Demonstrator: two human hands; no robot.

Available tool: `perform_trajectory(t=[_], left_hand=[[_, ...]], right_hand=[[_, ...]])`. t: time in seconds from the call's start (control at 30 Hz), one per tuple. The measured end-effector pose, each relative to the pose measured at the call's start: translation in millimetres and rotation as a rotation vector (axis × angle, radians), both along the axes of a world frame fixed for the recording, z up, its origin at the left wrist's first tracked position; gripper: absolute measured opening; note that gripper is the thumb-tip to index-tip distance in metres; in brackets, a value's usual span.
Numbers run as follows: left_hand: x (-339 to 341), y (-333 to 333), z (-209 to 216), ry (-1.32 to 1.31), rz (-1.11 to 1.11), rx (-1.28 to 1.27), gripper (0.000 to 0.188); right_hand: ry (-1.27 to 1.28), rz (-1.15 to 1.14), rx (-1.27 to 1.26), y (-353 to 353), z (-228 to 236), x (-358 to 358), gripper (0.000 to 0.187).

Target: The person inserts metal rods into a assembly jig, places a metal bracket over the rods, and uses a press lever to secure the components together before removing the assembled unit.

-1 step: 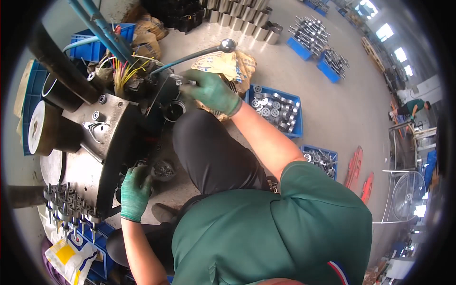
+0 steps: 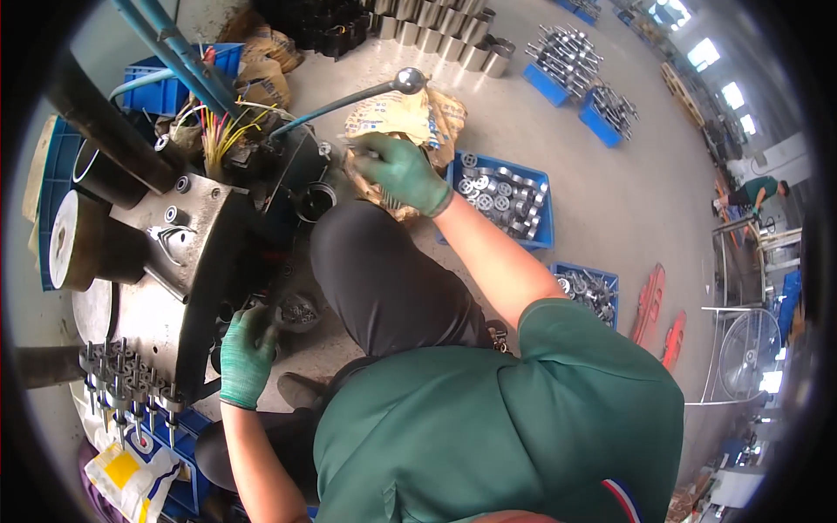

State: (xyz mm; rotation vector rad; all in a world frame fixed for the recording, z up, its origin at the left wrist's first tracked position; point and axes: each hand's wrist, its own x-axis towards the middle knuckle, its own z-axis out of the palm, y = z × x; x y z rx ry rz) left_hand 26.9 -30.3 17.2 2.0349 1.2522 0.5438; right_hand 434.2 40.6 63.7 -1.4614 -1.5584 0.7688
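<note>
My right hand [image 2: 403, 174], in a green glove, is over an open paper sack [image 2: 392, 119] right of the machine. Its fingers are bent and apart, with nothing visible between them. A small silver part [image 2: 326, 150] sits at the machine's top, near the base of a ball-ended lever [image 2: 349, 106]. Below it is a round metal ring [image 2: 316, 202]. My left hand [image 2: 248, 357], also gloved, stays low by the machine's front edge. Its fingers curl inward, hiding whatever they hold. Beside it is a container of small metal bits [image 2: 297, 311].
The steel machine table [image 2: 144, 309] carries two bearings, a bracket [image 2: 177, 244] and a rack of shafts [image 2: 131, 383]. Blue crates of round metal parts [image 2: 551, 209] and shafts [image 2: 617, 296] stand right. Metal cylinders [image 2: 443, 30] are stacked behind; another person [image 2: 760, 193] works far right.
My right hand has moved right, from the silver part at the machine to over the paper sack. The silver part stays at the machine. My left hand has hardly moved.
</note>
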Motion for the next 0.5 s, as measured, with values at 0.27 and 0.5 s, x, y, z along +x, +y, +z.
perform_trajectory(t=[0.27,0.5], left_hand=[[2,-3,-7,0.102,-0.086,-0.118,0.031],[-3,-2,-30,0.155,-0.066,-0.109,0.031]], right_hand=[[0.077,-0.772,-0.535,-174,-258,239,0.033],[-0.514,-0.993,-0.675,-272,-287,323,0.037]])
